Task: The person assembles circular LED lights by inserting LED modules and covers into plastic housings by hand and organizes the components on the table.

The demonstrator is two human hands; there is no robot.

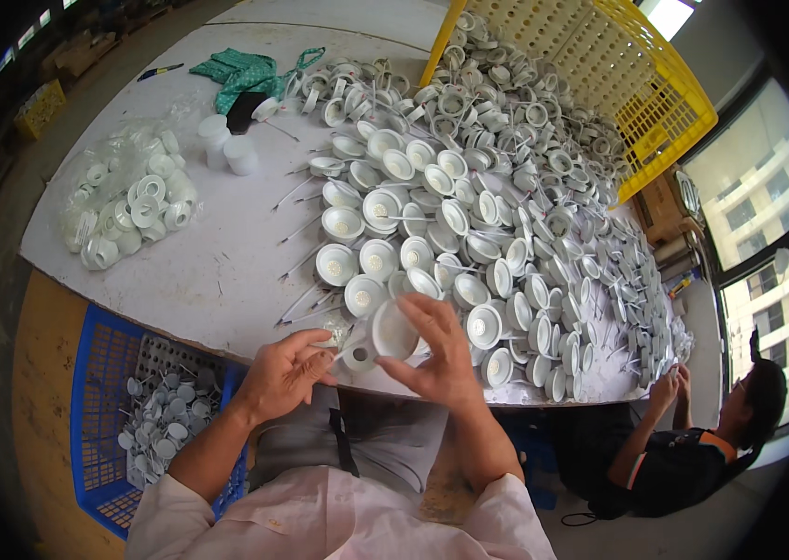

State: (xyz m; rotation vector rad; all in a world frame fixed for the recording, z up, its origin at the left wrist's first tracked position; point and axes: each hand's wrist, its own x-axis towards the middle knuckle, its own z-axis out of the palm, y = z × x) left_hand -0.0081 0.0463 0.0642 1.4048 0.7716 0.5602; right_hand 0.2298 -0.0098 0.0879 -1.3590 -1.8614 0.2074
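Observation:
Just over the table's near edge, my right hand (436,350) grips a round white lamp housing (395,333) between thumb and fingers, slightly blurred. My left hand (287,375) is closed, its thumb and fingertips pinching a small white ring-shaped part (355,357) with a dark hole. The two parts are close together; whether they touch I cannot tell. Right beyond my hands lie many similar white lamp housings (377,259), several with yellowish discs inside and thin leads sticking out.
A clear bag of white rings (138,205) and two stacks of white discs (241,156) stand left. A green cloth (236,75) lies farther back. A yellow crate (674,112) leans at the far right. Below left is a blue crate (100,411) of white parts. Another person (684,439) works at right.

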